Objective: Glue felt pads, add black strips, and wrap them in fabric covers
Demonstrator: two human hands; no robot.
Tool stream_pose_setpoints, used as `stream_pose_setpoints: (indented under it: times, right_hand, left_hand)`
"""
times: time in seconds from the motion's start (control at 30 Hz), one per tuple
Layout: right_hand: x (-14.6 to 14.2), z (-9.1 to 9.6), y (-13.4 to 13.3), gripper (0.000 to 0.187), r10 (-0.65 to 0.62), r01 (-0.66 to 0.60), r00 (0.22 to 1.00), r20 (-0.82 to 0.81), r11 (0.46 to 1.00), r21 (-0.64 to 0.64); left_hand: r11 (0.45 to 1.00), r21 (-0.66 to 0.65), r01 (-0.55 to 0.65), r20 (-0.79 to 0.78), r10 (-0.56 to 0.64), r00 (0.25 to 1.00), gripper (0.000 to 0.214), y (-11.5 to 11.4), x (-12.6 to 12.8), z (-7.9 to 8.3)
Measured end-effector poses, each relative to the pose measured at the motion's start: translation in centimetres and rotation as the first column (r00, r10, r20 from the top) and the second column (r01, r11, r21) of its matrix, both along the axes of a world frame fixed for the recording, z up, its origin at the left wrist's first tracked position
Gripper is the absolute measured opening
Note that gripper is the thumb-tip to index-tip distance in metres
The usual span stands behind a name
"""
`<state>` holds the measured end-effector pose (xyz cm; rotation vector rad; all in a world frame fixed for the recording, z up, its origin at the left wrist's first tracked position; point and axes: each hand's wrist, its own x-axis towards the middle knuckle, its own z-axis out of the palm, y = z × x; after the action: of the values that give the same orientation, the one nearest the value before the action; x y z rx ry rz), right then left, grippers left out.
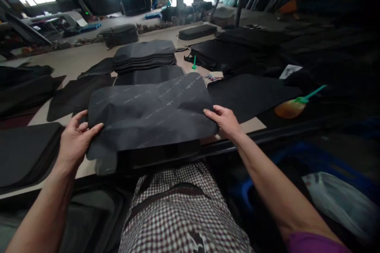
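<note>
A wide dark grey sheet (pixel 154 114) with rounded corners and faint slanting rows of print is held up in front of me. My left hand (pixel 77 136) pinches its left edge, thumb on the face towards me and fingers mostly behind. At the right edge my right hand (pixel 222 120) grips it the same way, thumb on top. The sheet bends slightly between the two hands. Behind it stands a stack of similar dark sheets (pixel 145 56), and further dark pieces (pixel 252 93) lie flat to the right.
A pot of orange-brown matter with a green-handled brush (pixel 291 107) sits on the right. More dark stacks (pixel 23 150) lie at the left of the pale table (pixel 74 57). Another green handle (pixel 194 63) stands beyond the sheet. Below right is a clear plastic bag (pixel 341 201).
</note>
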<state>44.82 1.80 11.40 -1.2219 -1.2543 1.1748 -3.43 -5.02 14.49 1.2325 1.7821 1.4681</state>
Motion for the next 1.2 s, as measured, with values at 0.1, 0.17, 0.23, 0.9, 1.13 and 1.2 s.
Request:
stream_pose_setpoints:
  times: [0.1,0.17,0.23,0.9,1.13,1.2]
  right_hand:
    - [-2.3,-2.6,-0.5,0.039,0.001,-0.022,0.975,0.222,0.995,0.092]
    - [-3.3,-4.2,-0.9,0.038,-0.055,-0.028,0.934,0.353,0.974,0.225]
    - [-3.9,-5.7,-1.3,0.037,-0.131,-0.028,0.899,0.419,0.935,0.354]
    - [-4.4,-8.1,-2.9,0.027,-0.238,-0.080,0.725,0.647,0.903,0.423]
    - [-4.5,-7.8,-3.2,0.027,-0.227,-0.070,0.728,0.647,0.914,0.400]
    - [-4.4,-7.8,-3.2,0.027,-0.224,-0.074,0.725,0.651,0.915,0.396]
  left_hand:
    - [0.987,-0.123,-0.107,-0.264,0.071,0.962,0.083,-1.7,-2.5,-3.1]
    - [0.971,-0.179,-0.157,-0.441,0.063,0.895,0.083,-2.2,-3.6,-5.1]
    - [0.966,-0.195,-0.171,-0.542,0.039,0.839,0.084,-2.3,-4.2,-6.8]
    - [0.970,-0.216,-0.113,-0.594,-0.039,0.804,0.082,-2.2,-5.1,-11.2]
    - [0.969,-0.225,-0.102,-0.585,-0.050,0.810,0.080,-2.6,-4.6,-10.9]
    - [0.971,-0.218,-0.100,-0.587,-0.049,0.808,0.079,-2.6,-4.7,-10.9]
